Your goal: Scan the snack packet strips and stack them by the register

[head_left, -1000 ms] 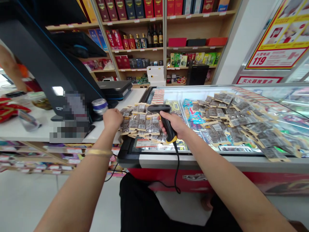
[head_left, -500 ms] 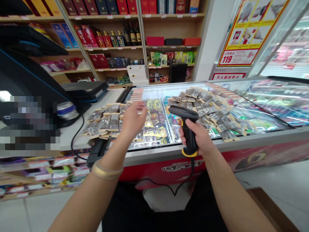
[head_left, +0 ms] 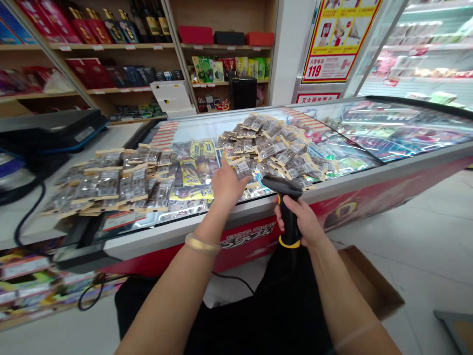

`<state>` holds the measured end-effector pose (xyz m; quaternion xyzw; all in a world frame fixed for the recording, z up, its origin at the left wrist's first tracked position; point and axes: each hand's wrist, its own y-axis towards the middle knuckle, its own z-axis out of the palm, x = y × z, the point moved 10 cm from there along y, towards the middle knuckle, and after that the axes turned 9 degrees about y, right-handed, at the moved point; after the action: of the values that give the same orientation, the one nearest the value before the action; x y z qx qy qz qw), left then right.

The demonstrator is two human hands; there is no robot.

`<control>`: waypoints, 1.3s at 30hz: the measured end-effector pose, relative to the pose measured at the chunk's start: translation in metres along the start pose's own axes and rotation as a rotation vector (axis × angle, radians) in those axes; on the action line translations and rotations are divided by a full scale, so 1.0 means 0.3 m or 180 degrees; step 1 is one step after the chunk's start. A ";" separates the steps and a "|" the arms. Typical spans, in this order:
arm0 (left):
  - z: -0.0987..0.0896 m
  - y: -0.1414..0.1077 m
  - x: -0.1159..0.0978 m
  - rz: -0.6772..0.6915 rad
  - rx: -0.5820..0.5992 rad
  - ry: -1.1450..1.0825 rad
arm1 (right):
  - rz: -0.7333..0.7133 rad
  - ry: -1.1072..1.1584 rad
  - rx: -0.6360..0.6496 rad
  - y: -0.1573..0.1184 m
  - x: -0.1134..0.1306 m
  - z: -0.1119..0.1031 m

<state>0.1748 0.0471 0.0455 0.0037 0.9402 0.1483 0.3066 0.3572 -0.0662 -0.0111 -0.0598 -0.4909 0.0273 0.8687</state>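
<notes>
Since half a second ago, the bare left hand [head_left: 227, 185] has shifted from beside one heap of packets toward the other, along the red-fronted, glass-topped chest freezer [head_left: 166, 229]. It now sits over the freezer's front part, thumb and fingers spread apart, at the near edge of the right-hand heap of clear, tan-edged packets with dark contents [head_left: 273, 143]; whether the fingertips touch a packet I cannot tell. That heap lies spread over the middle of the freezer's glass. At the freezer's front rim, the right hand [head_left: 305, 219] is clamped round the grip of a black pistol-shaped plastic scanner with yellow trim [head_left: 288, 217], its head tilted just above the rim. Another heap of similar tan-edged packets [head_left: 107, 185] covers the freezer's left end and spills onto the white tabletop [head_left: 111, 138] adjoining it. Yellow printed bags [head_left: 190, 172] show through the freezer's glass between the heaps. A smooth gold-coloured bangle [head_left: 202, 244] circles the left wrist, in front of the freezer. On the floor before the freezer stands a brown cardboard box [head_left: 365, 281]; behind the freezer, a white box with a small dark-and-yellow mark [head_left: 172, 96] stands near wooden shelves [head_left: 225, 17].
</notes>
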 end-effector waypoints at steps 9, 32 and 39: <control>-0.016 0.001 0.078 -0.0386 -0.0454 -0.1051 | 0.0020 -0.0013 0.0056 0.013 -0.034 -0.017; 0.022 -0.002 0.084 -0.0517 -0.0193 -0.2812 | 0.0234 -0.0245 0.0236 0.013 -0.025 0.077; 0.037 0.003 0.085 -0.0485 -0.0151 -0.2897 | 0.0249 -0.0277 0.0155 0.006 -0.022 0.074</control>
<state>0.1606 0.0535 0.0225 -0.0076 0.7039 0.1301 0.6982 0.3348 -0.0633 -0.0056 -0.0565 -0.5247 0.0758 0.8460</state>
